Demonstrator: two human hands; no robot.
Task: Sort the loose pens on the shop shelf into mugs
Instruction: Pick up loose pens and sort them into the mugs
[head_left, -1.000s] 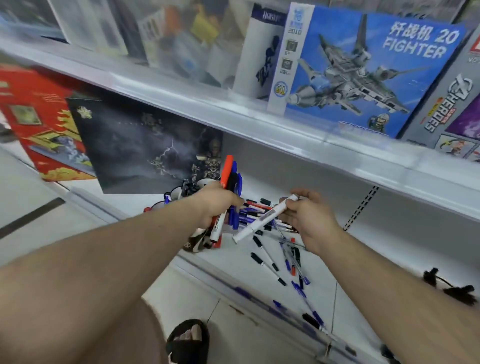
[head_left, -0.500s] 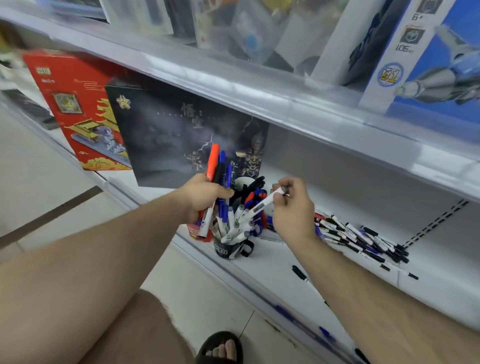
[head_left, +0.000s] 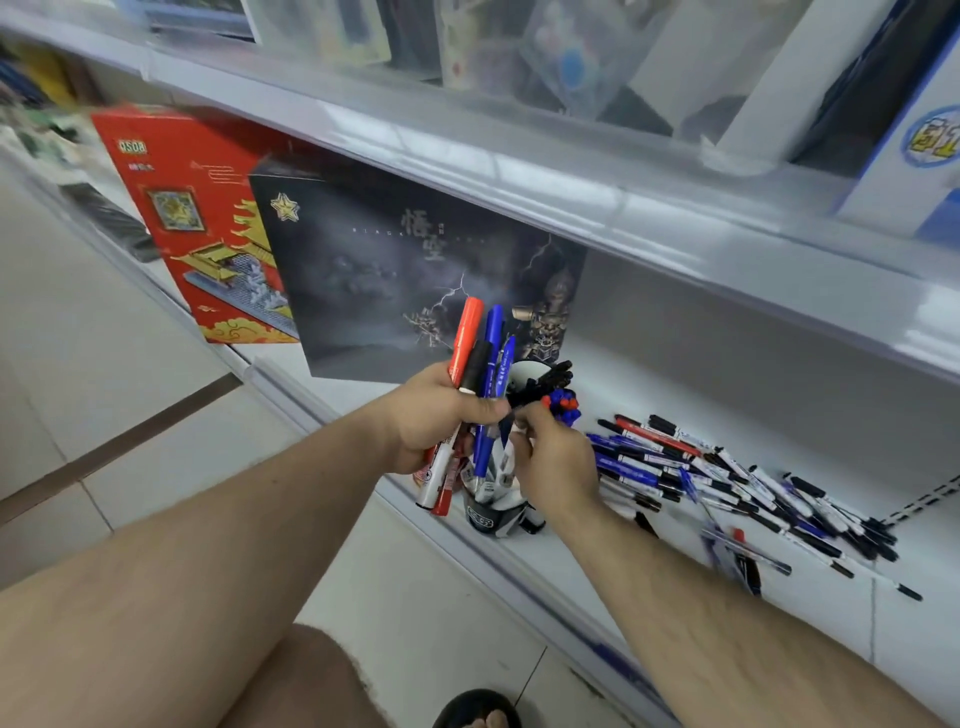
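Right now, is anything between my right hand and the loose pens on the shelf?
Nothing visible. The right hand sits over the mug, and the loose pens lie just to its right on open shelf.

Bare forearms, no sleeves; left hand (head_left: 431, 415), right hand (head_left: 558, 462); a black sandal (head_left: 475, 709) on the foot.

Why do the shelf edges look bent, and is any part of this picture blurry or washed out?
Head view: the wide-angle lens bows the upper shelf edge; the far left corner smears with blur; pale glare streaks that edge; the left hand and its markers stay fairly sharp; the loose pens look softer.
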